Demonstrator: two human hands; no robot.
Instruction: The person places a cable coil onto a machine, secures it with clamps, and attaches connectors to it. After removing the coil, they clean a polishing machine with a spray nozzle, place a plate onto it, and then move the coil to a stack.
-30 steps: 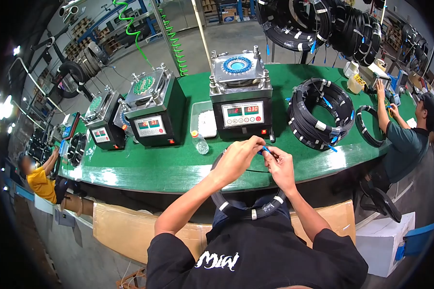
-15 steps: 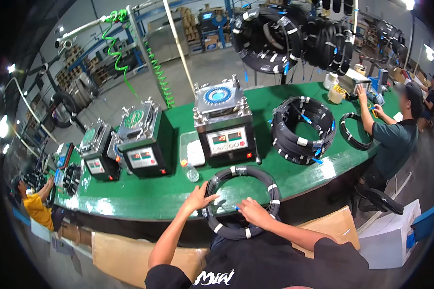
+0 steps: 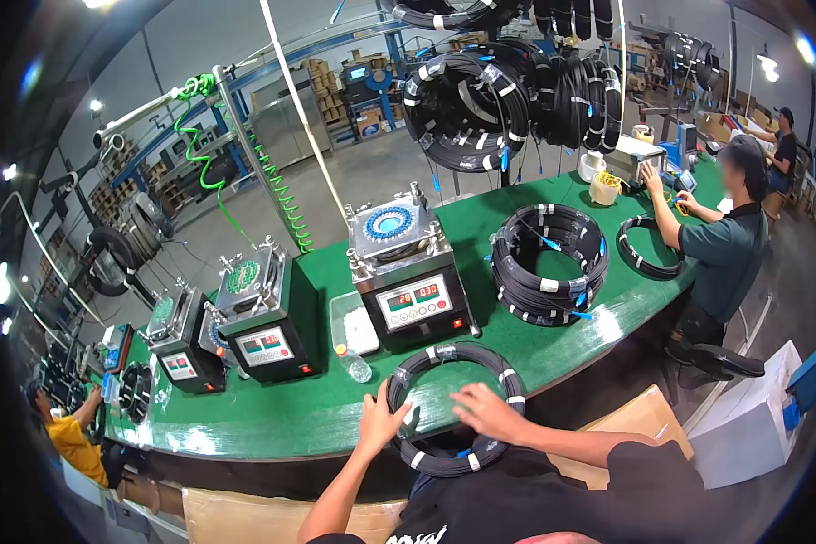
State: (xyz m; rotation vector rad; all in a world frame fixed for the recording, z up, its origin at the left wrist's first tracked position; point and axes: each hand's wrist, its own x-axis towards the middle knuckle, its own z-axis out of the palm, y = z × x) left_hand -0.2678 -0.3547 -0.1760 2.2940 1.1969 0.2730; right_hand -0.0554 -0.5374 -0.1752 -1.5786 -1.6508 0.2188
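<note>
A black cable coil (image 3: 515, 385) bound with white tape bands lies in front of me, partly over the table's front edge. My left hand (image 3: 383, 421) grips the coil's left side, thumb toward the ring's inside and fingers at its outer side. Over the right part of the ring is my right hand (image 3: 488, 413), fingers apart with nothing in them. A blue connector tip (image 3: 465, 452) shows at the near side of the coil. Just beyond the coil stands a small clear bottle (image 3: 357, 367) with an orange cap.
Black polishing machines (image 3: 414, 304) with digital displays line the green table (image 3: 335, 419). A taller stack of cable coils (image 3: 553, 286) stands to the right. More coils (image 3: 467, 113) hang behind. A co-worker (image 3: 725, 240) works at the right; cardboard (image 3: 648, 422) lies below the edge.
My right hand has let go of the blue connector tip and opened, lifting away from it. The left hand stays at the coil's left side. The camera view has shifted.
</note>
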